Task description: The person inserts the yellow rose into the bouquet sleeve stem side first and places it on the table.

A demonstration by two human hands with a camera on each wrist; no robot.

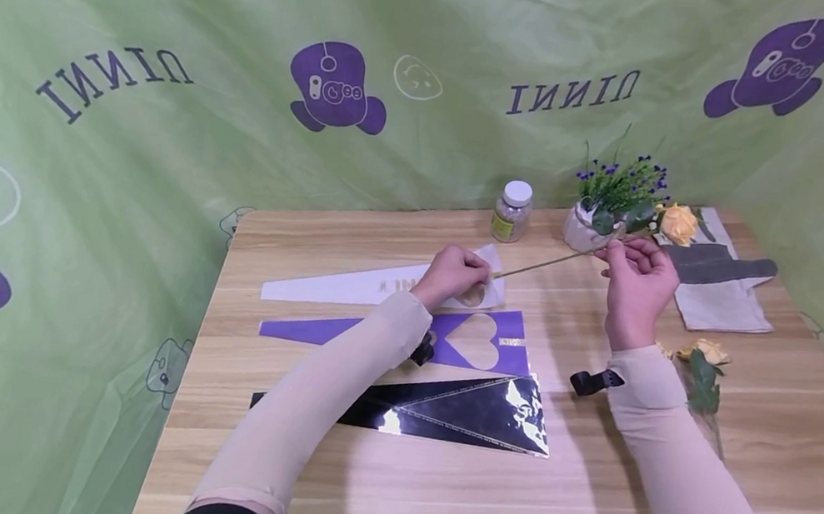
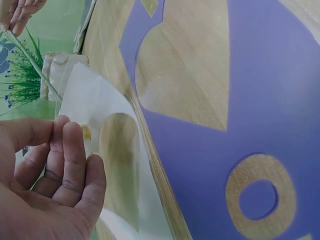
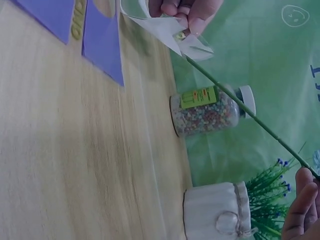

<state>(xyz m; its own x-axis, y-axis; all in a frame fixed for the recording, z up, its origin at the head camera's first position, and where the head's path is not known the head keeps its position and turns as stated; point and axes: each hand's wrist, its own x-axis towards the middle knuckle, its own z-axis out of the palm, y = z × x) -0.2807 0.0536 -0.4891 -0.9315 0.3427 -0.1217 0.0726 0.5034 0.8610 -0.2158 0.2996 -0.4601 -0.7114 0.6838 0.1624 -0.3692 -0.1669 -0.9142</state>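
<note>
My left hand (image 1: 454,274) pinches the wide end of a white and clear flower sleeve (image 1: 334,282), which lies on the table with its narrow end leftward. Thumb and fingertips meet at the sleeve's edge in the left wrist view. My right hand (image 1: 639,277) holds the green stem (image 3: 225,90) of a peach artificial rose (image 1: 679,224), whose bloom is on the right beyond the fingers. The stem slants down to the left, its far end at the sleeve's mouth beside my left fingers. How far it enters is hidden.
Nearer me lie a purple sleeve (image 1: 306,330) with a heart window and a black sleeve (image 1: 471,414). Behind are a jar of coloured beads (image 1: 508,219) and a white pot (image 3: 212,210) of purple flowers. At right lie a grey-white glove (image 1: 724,302) and another peach rose (image 1: 707,352).
</note>
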